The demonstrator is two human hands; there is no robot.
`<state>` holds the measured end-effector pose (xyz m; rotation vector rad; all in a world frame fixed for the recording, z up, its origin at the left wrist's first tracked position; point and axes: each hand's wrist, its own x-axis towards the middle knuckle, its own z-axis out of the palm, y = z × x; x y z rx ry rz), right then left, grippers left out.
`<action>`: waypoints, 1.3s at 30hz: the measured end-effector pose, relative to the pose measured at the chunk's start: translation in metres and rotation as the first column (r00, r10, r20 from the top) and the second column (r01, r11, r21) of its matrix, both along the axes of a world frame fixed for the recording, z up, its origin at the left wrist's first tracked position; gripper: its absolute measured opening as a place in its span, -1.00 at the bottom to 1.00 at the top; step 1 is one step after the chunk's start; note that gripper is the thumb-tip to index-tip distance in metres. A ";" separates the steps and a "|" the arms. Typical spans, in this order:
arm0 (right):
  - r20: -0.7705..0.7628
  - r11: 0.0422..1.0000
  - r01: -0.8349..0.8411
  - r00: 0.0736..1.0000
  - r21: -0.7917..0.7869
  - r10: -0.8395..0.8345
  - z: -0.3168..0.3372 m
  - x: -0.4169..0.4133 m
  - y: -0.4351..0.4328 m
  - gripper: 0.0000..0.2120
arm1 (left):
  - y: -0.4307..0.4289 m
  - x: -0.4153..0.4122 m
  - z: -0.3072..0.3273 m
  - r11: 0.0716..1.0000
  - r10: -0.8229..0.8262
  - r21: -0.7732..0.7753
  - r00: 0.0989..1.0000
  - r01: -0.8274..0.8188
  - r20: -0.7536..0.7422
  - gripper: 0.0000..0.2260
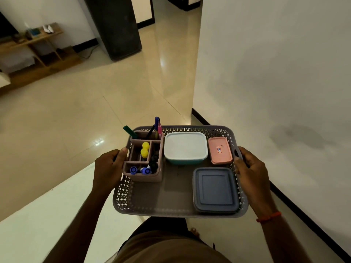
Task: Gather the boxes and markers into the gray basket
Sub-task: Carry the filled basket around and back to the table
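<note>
I carry the gray basket (171,209) in front of me above the floor. My left hand (108,168) grips its left side and my right hand (248,168) grips the handle on its right side. Inside stand a pink organizer (144,177) holding several markers (145,149), a teal box with a white lid (185,147), a small pink box (220,151) and a dark blue box (215,189).
A white wall (275,82) with a black skirting runs close on my right. Glossy beige floor tiles (95,111) stretch ahead. A dark cabinet (115,25) and a wooden shelf unit (38,50) stand far left. A white surface (47,215) lies at lower left.
</note>
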<state>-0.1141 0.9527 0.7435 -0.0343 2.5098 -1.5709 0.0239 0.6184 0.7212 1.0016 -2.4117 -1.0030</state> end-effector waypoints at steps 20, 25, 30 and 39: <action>-0.127 0.932 -0.237 0.952 0.273 0.279 -0.008 -0.193 -0.105 -0.65 | -0.046 -0.112 -0.025 0.939 0.252 0.249 0.967 -0.235 -0.037 -0.62; -0.183 0.901 -0.308 0.910 0.305 0.373 -0.012 -0.226 -0.140 -0.64 | -0.063 -0.126 -0.020 0.907 0.344 0.275 0.937 -0.318 -0.053 -0.60; -0.195 0.868 -0.375 0.871 0.325 0.450 -0.017 -0.268 -0.178 -0.64 | -0.075 -0.148 -0.019 0.872 0.417 0.295 0.908 -0.390 -0.033 -0.61; -0.235 0.798 -0.496 0.777 0.341 0.584 -0.013 -0.378 -0.255 -0.67 | -0.102 -0.224 -0.020 0.810 0.547 0.256 0.837 -0.528 -0.001 -0.62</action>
